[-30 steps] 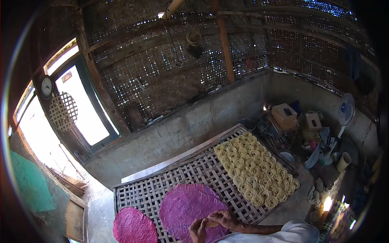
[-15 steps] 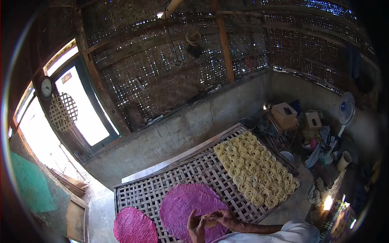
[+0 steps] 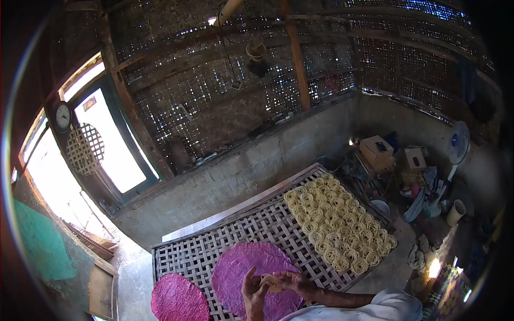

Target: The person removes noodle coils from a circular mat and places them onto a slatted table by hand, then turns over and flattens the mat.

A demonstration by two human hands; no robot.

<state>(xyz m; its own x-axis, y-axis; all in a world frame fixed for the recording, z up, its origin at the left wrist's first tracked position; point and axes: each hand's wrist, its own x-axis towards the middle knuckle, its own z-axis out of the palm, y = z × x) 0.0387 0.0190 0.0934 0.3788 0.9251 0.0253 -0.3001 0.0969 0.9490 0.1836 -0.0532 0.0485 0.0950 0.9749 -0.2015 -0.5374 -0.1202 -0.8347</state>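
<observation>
Both my hands are over a large round purple sheet [image 3: 235, 267] that lies on a woven slatted rack. A small, flat tan piece [image 3: 274, 283], its kind too small to make out, is between my hands. My left hand [image 3: 254, 291] grips its left side between thumb and fingers, the forefinger raised. The right hand [image 3: 299, 284] comes in from the right and pinches the other side. A smaller bright pink round sheet [image 3: 180, 299] sits to the left, overlapping the rack's edge.
Rows of pale yellow noodle-like coils [image 3: 337, 224] cover the right end of the woven rack [image 3: 214, 249]. Behind it runs a low concrete wall [image 3: 214, 187]. Cardboard boxes [image 3: 376, 152] and a standing fan [image 3: 459, 143] are at the right. An open doorway [image 3: 53, 166] is on the left.
Both hands have risen slightly, and the tan piece between them is tilted a little differently. The round sheets and coils lie as before; the view has shifted slightly.
</observation>
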